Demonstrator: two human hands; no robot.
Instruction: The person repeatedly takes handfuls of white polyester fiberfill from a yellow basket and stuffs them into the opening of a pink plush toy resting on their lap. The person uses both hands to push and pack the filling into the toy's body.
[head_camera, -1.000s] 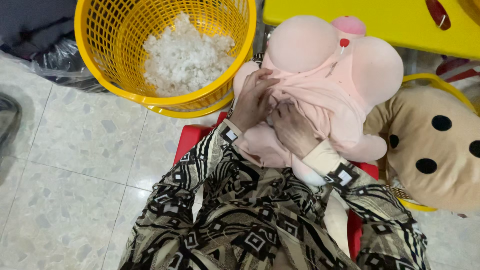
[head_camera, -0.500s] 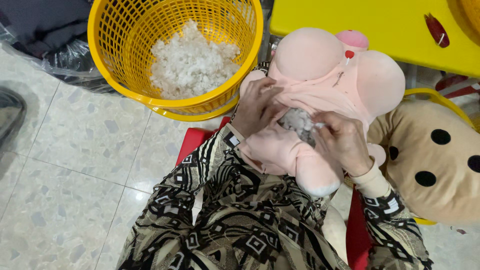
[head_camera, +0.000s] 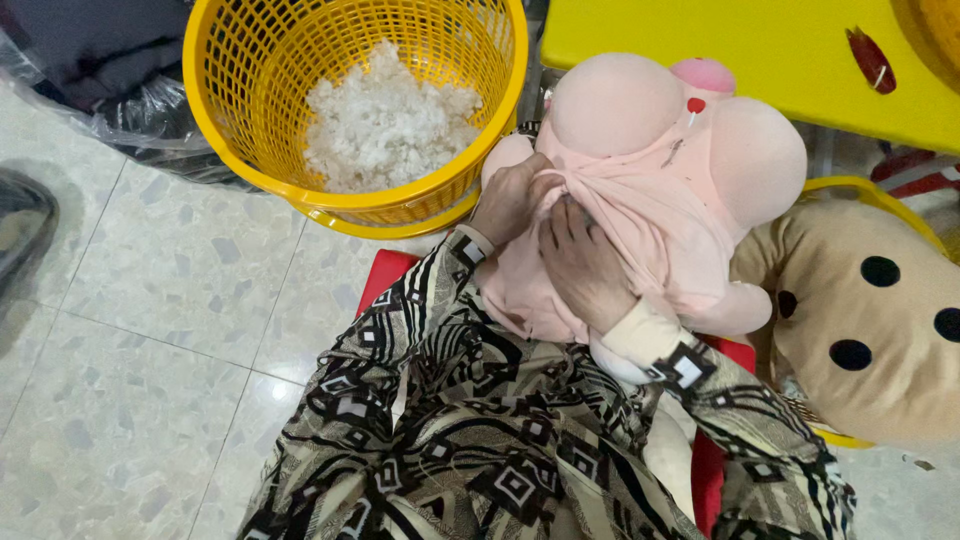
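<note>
Pink plush toy (head_camera: 660, 200); two hands (head_camera: 550, 230); one basket (head_camera: 230, 150)

Both hands pressed into a pink plush toy (head_camera: 640, 190) on the lap: left hand (head_camera: 512, 197) gripped its fabric, right hand (head_camera: 583, 262) beside it. A yellow basket (head_camera: 240, 120) of white stuffing (head_camera: 385, 125) stood nearby.

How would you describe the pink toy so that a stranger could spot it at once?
Start at the yellow basket of white stuffing on the tiled floor; just right of it, on the person's lap, lies the pink toy. Both the left hand and the right hand press into it. Unlike the tan cushion with black dots beside it, it is plain pale pink with rounded lobes.
</note>
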